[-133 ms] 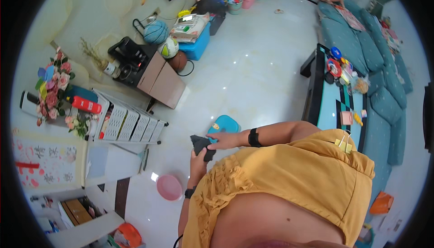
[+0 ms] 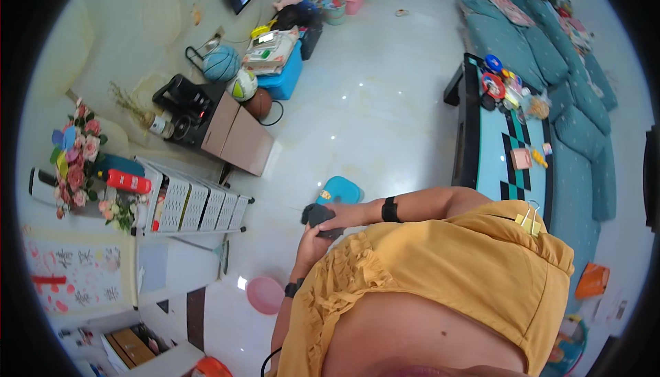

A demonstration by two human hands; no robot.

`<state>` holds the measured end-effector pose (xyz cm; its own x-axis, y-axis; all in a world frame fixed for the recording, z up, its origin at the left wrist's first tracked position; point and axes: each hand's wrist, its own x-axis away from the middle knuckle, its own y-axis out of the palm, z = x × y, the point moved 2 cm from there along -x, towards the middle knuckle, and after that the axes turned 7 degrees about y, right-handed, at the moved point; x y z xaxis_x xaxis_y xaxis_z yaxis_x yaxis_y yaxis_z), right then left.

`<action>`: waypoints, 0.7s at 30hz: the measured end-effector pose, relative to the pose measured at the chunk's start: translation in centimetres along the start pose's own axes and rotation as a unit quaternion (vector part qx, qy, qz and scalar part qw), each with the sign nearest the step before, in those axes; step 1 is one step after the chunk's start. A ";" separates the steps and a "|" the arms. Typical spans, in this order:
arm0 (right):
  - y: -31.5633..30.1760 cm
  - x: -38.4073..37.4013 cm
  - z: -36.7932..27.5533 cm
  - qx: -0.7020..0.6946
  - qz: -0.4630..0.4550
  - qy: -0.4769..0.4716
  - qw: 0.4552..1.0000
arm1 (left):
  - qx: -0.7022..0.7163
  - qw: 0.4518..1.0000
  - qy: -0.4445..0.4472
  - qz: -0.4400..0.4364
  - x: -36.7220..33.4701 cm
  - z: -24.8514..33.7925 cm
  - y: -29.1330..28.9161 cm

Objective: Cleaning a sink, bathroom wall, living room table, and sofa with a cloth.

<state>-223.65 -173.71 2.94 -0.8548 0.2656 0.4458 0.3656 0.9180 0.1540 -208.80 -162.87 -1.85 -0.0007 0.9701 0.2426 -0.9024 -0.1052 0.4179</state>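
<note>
A dark grey cloth (image 2: 317, 215) is bunched between my two hands, in front of my yellow top. My left hand (image 2: 313, 245) grips it from below, fingers wrapped against the fabric. From the right, my right hand (image 2: 344, 217) closes over its other side. The fingertips of both hands are partly hidden in the folds. Just beyond my right hand, a small blue stool (image 2: 342, 189) with a yellow mark stands on the tiled floor. A pink basin (image 2: 265, 295) sits on the floor to the left of my left forearm.
At the left are a white rolling drawer cart (image 2: 196, 202) and a brown cabinet (image 2: 237, 133), with balls and a blue storage box (image 2: 283, 78) farther off. On the right, a low table (image 2: 489, 147) holding toys runs alongside a teal sofa (image 2: 574, 164).
The cloth has gone from a flatter, hanging shape to a tighter bundle. My right hand has closed further over it, and both hands have come a little to the right in view.
</note>
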 end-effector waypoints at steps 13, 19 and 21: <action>-5.5 10.5 6.8 0.001 0.210 0.025 0.977 | -0.338 0.922 -0.144 -0.119 -6.2 -0.4 6.9; -9.7 16.4 5.7 -0.318 0.138 -0.013 0.938 | -0.069 0.968 -0.220 -0.099 -11.6 -1.8 14.5; -11.9 18.9 4.1 -0.343 0.161 -0.006 0.925 | 0.111 0.944 -0.251 -0.182 -13.6 -2.9 17.8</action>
<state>-245.63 -178.39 5.90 -0.6629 0.5003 0.5570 0.7468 0.3881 0.5401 -226.12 -177.28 -0.20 0.5468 0.7305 0.4092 -0.6911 0.1179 0.7131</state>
